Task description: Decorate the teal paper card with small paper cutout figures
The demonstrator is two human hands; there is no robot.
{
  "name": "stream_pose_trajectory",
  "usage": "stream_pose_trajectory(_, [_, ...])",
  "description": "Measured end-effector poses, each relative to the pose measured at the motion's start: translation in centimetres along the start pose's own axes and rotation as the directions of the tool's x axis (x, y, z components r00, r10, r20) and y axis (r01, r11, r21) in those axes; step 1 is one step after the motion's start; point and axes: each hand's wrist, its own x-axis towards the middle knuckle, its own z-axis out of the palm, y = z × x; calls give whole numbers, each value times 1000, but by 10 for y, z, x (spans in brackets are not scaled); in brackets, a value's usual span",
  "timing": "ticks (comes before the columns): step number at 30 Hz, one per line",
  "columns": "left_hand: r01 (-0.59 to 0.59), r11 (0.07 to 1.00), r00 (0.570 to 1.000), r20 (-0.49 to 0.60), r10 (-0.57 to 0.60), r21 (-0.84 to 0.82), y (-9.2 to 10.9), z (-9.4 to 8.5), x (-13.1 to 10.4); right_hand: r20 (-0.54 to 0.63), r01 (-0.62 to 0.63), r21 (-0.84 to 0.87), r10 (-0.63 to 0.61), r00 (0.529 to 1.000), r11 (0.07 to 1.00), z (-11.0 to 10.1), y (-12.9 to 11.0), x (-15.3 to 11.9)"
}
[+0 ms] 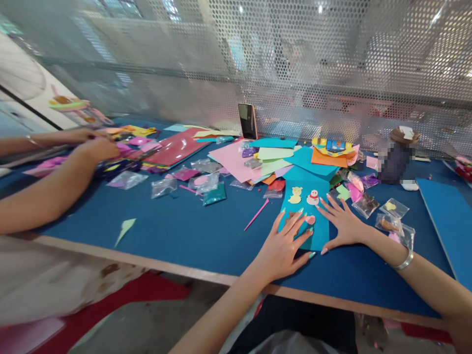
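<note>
A teal paper sheet (306, 186) lies on the blue table in front of me. On it are a pale yellow animal cutout (295, 195), a snowman cutout (313, 197), a pink piece (310, 220) and a brown piece partly hidden under my fingers. My left hand (285, 248) rests with spread fingers on the lower left part of the sheet, touching the area of the brown and pink pieces. My right hand (342, 222) is spread at the sheet's right edge, its fingertips beside the snowman. Neither hand holds anything.
Paper sheets (236, 160) and small plastic bags (214, 193) lie across the back of the blue table (206, 236). A phone (247, 121) leans on the perforated metal screen. At the left, another person's arms (55, 196) reach over craft pieces. A blue board (448, 221) lies at right.
</note>
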Motion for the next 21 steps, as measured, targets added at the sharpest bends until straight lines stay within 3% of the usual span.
stream_pose_trajectory(9, [-63, 997, 994, -83, 66, 33, -4, 5, 0, 41, -2, 29, 1, 999, 1000, -8, -4, 0])
stream_pose_trajectory(21, [-74, 997, 997, -4, 75, 28, -5, 5, 2, 20, 8, 44, -9, 1000, 999, -6, -3, 0])
